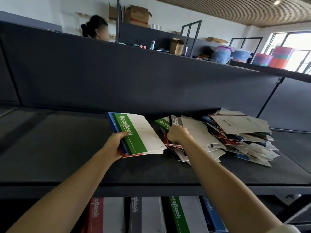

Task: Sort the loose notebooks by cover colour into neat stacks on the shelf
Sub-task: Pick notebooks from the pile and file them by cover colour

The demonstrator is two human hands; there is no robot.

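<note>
Left of the loose pile (235, 142), the left hand (116, 143) is gripping a green-topped bundle (143, 130); the right hand (176, 136) is pinching a grey notebook (178, 121) there, best lifting, not dragging

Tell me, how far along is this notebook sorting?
Done: a red stack, grey stack, green stack and blue stack sit beneath the shelf. In hand: the left hand holds a mixed bundle, green on top; the right hand grips a grey-banded notebook from the loose pile. Left: that sprawling pile, so it seems well short of finished.
</note>
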